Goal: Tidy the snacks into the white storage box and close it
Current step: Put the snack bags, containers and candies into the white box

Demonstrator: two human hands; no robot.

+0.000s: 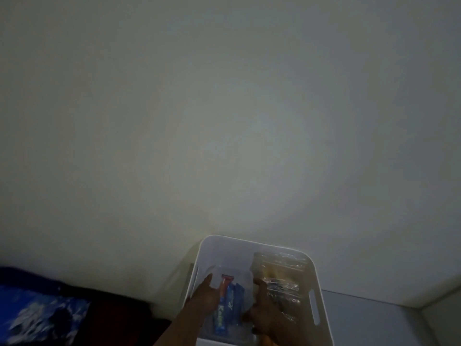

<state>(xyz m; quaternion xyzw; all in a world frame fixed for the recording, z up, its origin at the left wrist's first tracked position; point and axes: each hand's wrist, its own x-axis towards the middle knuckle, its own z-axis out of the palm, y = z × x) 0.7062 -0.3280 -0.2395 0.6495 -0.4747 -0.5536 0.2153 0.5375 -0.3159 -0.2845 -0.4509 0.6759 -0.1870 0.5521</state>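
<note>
Box: white plastic storage box (257,245), lower centre, open-topped.
Left hand (207,295): by left wall, beside blue snack sachets (225,310); finger state indiscernible.
Right hand (264,315): against clear-wrapped snack packs (282,275); grip indiscernible.

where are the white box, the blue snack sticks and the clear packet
white box (224,253), head view, bare far inner wall
blue snack sticks (220,318), head view, label of the nearest stick
clear packet (279,270), head view, upper part of the wrapper
</note>
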